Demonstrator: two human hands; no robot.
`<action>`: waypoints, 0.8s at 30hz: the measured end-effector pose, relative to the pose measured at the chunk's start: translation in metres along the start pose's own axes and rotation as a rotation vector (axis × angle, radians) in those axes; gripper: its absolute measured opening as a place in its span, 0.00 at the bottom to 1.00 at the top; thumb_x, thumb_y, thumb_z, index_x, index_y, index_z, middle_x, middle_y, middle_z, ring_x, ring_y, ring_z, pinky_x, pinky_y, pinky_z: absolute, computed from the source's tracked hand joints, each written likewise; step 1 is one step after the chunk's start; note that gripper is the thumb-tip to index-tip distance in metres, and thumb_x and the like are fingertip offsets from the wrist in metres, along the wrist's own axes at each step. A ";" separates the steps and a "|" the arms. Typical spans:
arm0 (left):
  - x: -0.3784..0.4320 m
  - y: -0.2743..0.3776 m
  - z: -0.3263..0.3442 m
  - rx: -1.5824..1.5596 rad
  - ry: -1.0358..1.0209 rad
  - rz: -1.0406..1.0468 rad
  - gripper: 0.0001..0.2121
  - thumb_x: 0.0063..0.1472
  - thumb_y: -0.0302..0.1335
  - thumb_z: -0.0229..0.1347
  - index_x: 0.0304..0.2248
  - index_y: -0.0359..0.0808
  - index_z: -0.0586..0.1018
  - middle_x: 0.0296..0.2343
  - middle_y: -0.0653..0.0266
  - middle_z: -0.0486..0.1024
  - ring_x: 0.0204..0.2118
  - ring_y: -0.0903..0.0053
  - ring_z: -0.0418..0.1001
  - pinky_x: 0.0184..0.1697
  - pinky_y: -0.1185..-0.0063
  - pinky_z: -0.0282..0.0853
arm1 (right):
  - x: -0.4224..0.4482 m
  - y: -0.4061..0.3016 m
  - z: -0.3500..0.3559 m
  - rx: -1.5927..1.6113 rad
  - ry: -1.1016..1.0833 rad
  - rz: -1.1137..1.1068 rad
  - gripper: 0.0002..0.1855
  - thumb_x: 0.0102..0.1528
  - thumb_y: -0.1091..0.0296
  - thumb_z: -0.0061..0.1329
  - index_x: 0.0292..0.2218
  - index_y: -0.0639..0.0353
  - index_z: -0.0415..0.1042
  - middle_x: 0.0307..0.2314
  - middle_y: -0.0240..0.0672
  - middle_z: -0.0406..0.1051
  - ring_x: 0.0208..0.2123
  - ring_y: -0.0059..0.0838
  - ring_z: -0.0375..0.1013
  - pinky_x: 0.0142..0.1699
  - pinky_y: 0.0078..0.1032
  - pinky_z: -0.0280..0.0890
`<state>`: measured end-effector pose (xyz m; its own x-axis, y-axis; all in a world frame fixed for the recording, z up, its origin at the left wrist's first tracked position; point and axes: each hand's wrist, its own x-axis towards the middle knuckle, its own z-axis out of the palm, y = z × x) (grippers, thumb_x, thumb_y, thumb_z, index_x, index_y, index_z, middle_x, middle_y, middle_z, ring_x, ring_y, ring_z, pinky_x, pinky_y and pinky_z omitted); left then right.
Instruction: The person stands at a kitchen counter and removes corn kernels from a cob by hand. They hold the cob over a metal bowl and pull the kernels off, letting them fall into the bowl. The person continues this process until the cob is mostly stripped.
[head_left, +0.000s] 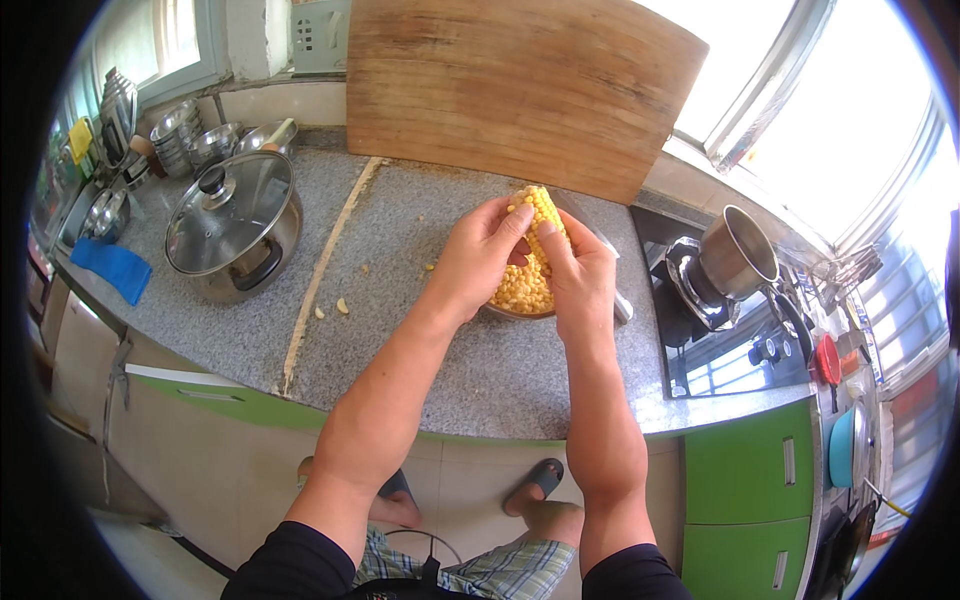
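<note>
Both hands hold one ear of yellow corn (537, 201) above a bowl (523, 315). My left hand (480, 251) grips its left side, the thumb pressed against the kernels. On the other side, my right hand (586, 270) wraps the cob with its thumb also on the kernels. Loose corn kernels (523, 289) fill the bowl, whose rim is mostly hidden behind my hands. A knife (622, 307) lies on the counter just right of my right hand, its blade partly covered.
A large wooden board (517, 82) leans at the back. A lidded steel pot (232, 225) stands left on the granite counter (405, 360), near garlic cloves (342, 306) and a blue cloth (112, 268). At right, a small saucepan (739, 251) sits on the gas hob (712, 367).
</note>
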<state>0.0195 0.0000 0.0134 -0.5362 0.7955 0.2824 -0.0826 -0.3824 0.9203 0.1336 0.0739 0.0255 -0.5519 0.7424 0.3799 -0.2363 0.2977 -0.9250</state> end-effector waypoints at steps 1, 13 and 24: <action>0.000 -0.002 -0.001 0.001 -0.008 -0.001 0.19 0.73 0.38 0.49 0.53 0.31 0.74 0.38 0.67 0.76 0.37 0.85 0.73 0.40 0.82 0.73 | 0.001 0.003 0.001 0.011 0.001 0.000 0.20 0.64 0.64 0.52 0.50 0.72 0.74 0.37 0.34 0.78 0.38 0.19 0.73 0.44 0.20 0.69; 0.005 -0.024 -0.006 0.122 0.105 0.039 0.16 0.69 0.29 0.44 0.48 0.26 0.75 0.30 0.62 0.76 0.30 0.80 0.72 0.35 0.77 0.70 | -0.005 0.007 0.008 -0.311 0.035 -0.121 0.19 0.61 0.63 0.55 0.49 0.66 0.76 0.36 0.44 0.78 0.38 0.28 0.76 0.45 0.27 0.69; 0.005 -0.014 -0.002 -0.100 0.016 -0.051 0.14 0.68 0.28 0.42 0.46 0.31 0.77 0.33 0.67 0.76 0.33 0.83 0.71 0.38 0.80 0.69 | -0.001 0.006 0.003 -0.066 0.032 0.000 0.19 0.63 0.63 0.53 0.49 0.70 0.76 0.37 0.37 0.79 0.38 0.20 0.74 0.45 0.22 0.69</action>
<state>0.0164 0.0083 0.0017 -0.5422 0.8079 0.2311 -0.1930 -0.3874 0.9015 0.1303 0.0737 0.0198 -0.5258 0.7607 0.3807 -0.1827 0.3362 -0.9239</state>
